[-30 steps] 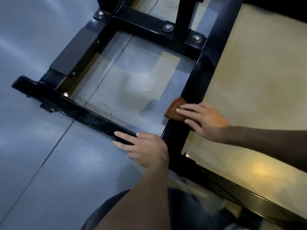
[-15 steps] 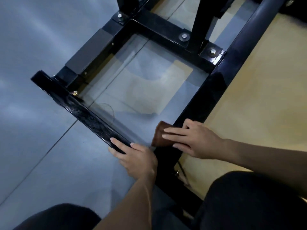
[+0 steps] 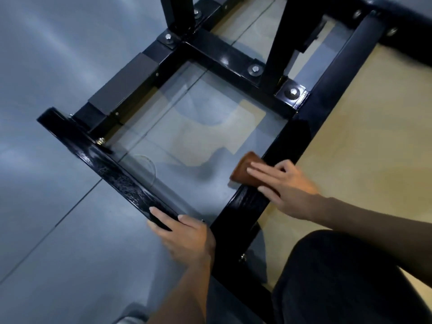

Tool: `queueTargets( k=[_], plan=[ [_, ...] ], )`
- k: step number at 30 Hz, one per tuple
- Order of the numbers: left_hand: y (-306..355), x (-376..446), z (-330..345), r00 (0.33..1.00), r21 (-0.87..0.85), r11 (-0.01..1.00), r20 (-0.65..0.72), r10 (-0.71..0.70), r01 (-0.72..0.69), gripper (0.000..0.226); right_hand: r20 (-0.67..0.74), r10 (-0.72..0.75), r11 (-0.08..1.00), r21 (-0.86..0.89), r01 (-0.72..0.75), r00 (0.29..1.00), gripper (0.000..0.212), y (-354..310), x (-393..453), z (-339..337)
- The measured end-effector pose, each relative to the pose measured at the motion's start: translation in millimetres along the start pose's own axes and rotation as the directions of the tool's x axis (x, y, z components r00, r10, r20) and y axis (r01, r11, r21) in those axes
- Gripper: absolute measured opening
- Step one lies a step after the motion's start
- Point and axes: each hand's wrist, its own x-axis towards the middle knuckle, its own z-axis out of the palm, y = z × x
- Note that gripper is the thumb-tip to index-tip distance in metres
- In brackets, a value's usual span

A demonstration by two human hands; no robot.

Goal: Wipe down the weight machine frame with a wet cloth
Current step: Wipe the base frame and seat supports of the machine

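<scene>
The right hand (image 3: 289, 188) lies flat with straight fingers on a brown cloth (image 3: 243, 170), pressing it onto the black frame bar (image 3: 287, 139) beneath it. The left hand (image 3: 187, 235) grips the end of the cross bar (image 3: 112, 169), fingers curled over its edge, near the corner joint just beside the right hand's bar.

place: gym | evidence: black bolted machine frame (image 3: 222, 54) on smooth floor (image 3: 58, 242)
</scene>
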Motion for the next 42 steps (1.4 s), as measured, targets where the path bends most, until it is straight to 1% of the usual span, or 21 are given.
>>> queueTargets(
  k=[2, 4, 6, 7, 9, 11, 12, 13, 15, 16, 18, 20, 22, 26, 28, 30, 32, 34, 36, 39, 42],
  plan=[
    [-1.2, 0.4, 1.1, 1.0, 0.025, 1.0, -0.013, 0.015, -0.014, 0.072, 0.161, -0.17, 0.985, 0.032, 0.167, 0.972, 0.051, 2.6, -12.9, -3.0],
    [-1.9, 0.2, 1.1, 1.0, 0.042, 0.999, -0.016, 0.012, -0.011, 0.071, 0.083, -0.119, 0.993, -0.004, 0.12, 0.989, 0.049, 23.7, -11.9, -4.8],
    [-1.4, 0.4, 0.4, 1.0, 0.03, 1.0, 0.005, -0.004, 0.004, 0.071, -0.07, 0.162, 0.987, 0.012, -0.161, 0.984, 0.049, 50.6, -1.9, -13.1],
    [-1.0, -1.4, -0.3, 1.0, 0.03, 1.0, 0.013, 0.004, -0.005, 0.07, -0.109, 0.333, 0.943, 0.025, -0.333, 0.936, 0.048, 61.7, 4.4, -20.8],
    [0.9, -4.4, -4.3, 0.999, 0.07, 0.997, 0.015, 0.033, -0.034, 0.067, -0.05, 0.602, 0.796, 0.118, -0.594, 0.797, 0.047, 66.5, 20.6, -44.7],
    [6.2, -3.6, -13.3, 0.996, 0.13, 0.991, 0.078, -0.032, 0.021, 0.066, 0.101, 0.743, 0.59, 0.369, -0.719, 0.661, 0.043, 51.1, 39.4, -70.8],
    [11.3, -0.6, -20.4, 0.984, 0.172, 0.982, 0.144, -0.102, 0.076, 0.068, 0.216, 0.765, 0.411, 0.562, -0.718, 0.607, 0.039, 41.2, 46.9, -83.3],
    [18.2, 4.0, -28.8, 0.966, 0.242, 0.962, 0.193, -0.173, 0.124, 0.07, 0.347, 0.729, 0.185, 0.729, -0.659, 0.589, 0.037, 32.3, 53.1, -94.1],
    [41.0, 15.2, -49.9, 0.929, 0.379, 0.918, 0.282, -0.239, 0.121, 0.071, 0.529, 0.57, -0.265, 0.843, -0.468, 0.629, 0.035, 17.8, 63.8, -115.0],
    [59.9, 18.9, -63.9, 0.916, 0.409, 0.91, 0.338, -0.215, 0.063, 0.071, 0.575, 0.48, -0.425, 0.813, -0.398, 0.662, 0.034, 7.8, 69.0, -130.0],
    [104.6, 23.7, -90.2, 0.904, 0.415, 0.9, 0.423, -0.061, -0.134, 0.065, 0.631, 0.292, -0.576, 0.716, -0.394, 0.719, 0.031, -15.3, 79.3, -161.0],
    [153.6, 21.7, -120.1, 0.856, 0.396, 0.849, 0.502, 0.118, -0.349, 0.055, 0.652, 0.17, -0.574, 0.675, -0.463, 0.739, 0.024, -37.7, 85.1, -187.2],
    [201.7, 14.2, -148.8, 0.772, 0.358, 0.791, 0.599, 0.212, -0.495, 0.048, 0.664, 0.118, -0.517, 0.676, -0.525, 0.739, 0.025, -55.2, 88.0, -204.3],
    [274.5, -15.0, -198.5, 0.603, 0.301, 0.658, 0.741, 0.295, -0.691, 0.029, 0.688, 0.103, -0.381, 0.694, -0.61, 0.719, 0.016, -89.5, 91.9, -248.9],
    [297.2, -29.8, -220.5, 0.543, 0.22, 0.625, 0.744, 0.389, -0.749, 0.022, 0.673, 0.092, -0.335, 0.715, -0.614, 0.734, 0.023, -99.7, 96.3, -275.6],
    [299.9, -38.0, -231.6, 0.465, 0.056, 0.659, 0.753, 0.466, -0.75, 0.018, 0.655, 0.091, -0.302, 0.736, -0.606, 0.75, 0.036, -104.9, 97.9, -299.6],
    [293.9, -35.0, -234.2, 0.386, -0.075, 0.656, 0.757, 0.528, -0.751, 0.062, 0.653, 0.095, -0.253, 0.746, -0.616, 0.751, 0.028, -105.1, 99.8, -320.9],
    [286.4, -27.3, -234.5, 0.333, -0.146, 0.618, 0.735, 0.59, -0.772, 0.087, 0.664, 0.113, -0.193, 0.744, -0.64, 0.739, 0.02, -103.9, 102.1, -333.0],
    [290.7, -24.9, -239.9, 0.287, -0.225, 0.583, 0.699, 0.655, -0.781, 0.085, 0.636, 0.156, -0.126, 0.772, -0.624, 0.756, 0.022, -105.5, 104.3, -347.6],
    [301.4, -34.4, -248.5, 0.258, -0.412, 0.576, 0.607, 0.751, -0.707, 0.065, 0.589, 0.128, -0.06, 0.808, -0.586, 0.798, 0.021, -118.6, 102.3, -365.3],
    [306.3, -45.7, -251.1, 0.263, -0.487, 0.552, 0.541, 0.799, -0.677, 0.05, 0.564, 0.11, -0.111, 0.825, -0.554, 0.818, 0.014, -126.5, 101.5, -370.9]
  ],
)
